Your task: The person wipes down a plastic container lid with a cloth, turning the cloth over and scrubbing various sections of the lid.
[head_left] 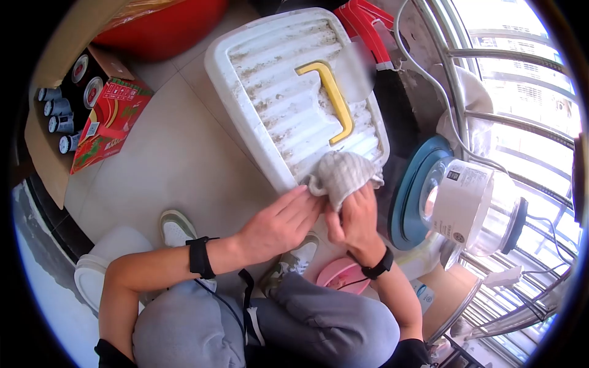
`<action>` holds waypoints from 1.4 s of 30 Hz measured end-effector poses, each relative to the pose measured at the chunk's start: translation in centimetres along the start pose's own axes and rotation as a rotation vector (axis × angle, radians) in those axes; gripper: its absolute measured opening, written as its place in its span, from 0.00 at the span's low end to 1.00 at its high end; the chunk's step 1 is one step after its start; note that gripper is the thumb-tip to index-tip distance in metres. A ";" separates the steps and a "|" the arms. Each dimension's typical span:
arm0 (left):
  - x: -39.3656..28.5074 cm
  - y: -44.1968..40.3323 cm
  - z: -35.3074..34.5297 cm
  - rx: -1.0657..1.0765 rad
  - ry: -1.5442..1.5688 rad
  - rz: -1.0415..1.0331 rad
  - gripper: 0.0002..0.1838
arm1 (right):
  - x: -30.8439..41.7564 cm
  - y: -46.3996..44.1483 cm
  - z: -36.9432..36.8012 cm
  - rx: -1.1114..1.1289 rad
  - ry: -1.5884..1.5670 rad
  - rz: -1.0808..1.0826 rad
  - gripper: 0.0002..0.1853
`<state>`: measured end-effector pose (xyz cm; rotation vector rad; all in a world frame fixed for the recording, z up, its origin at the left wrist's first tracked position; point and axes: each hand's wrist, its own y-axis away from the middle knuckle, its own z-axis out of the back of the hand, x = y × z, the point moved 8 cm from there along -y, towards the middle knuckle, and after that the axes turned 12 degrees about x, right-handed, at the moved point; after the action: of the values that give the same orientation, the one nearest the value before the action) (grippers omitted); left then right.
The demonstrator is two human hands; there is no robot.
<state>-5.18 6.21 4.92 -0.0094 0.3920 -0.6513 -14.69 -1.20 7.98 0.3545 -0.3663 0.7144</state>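
A light grey checked cloth is bunched over the near end of a white ribbed plastic lid with brown dirt in its grooves. My right hand is closed on the cloth, which covers some of its fingertips. Beside it, my left hand has its fingers stretched out together, the tips by the lid's near edge and the cloth's left side. Whether they touch the cloth is hard to tell. A yellow handle crosses the middle of the lid.
On the left, a cardboard box holds cans and a red carton. A red tub stands behind. To the right are a clear plastic container, blue-green round lids, a pink basin and metal window bars.
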 end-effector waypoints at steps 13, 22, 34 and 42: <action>0.3 0.0 0.3 -0.005 -0.028 -0.007 0.23 | 0.1 -1.3 -0.1 -0.016 0.112 0.015 0.32; 0.2 0.0 0.0 -0.053 -0.022 -0.015 0.21 | -0.3 -3.4 0.8 -0.141 0.113 -0.061 0.26; 0.3 0.1 0.3 -0.080 -0.029 0.005 0.22 | -0.3 -2.5 0.9 -0.138 -0.024 -0.026 0.31; 0.0 -0.2 0.1 -0.055 -0.074 0.007 0.23 | -1.0 -2.1 0.9 -0.020 -0.045 -0.033 0.28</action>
<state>-5.25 6.08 5.08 -0.0840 0.3388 -0.6311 -14.11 -3.61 7.92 0.3574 -0.4092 0.6708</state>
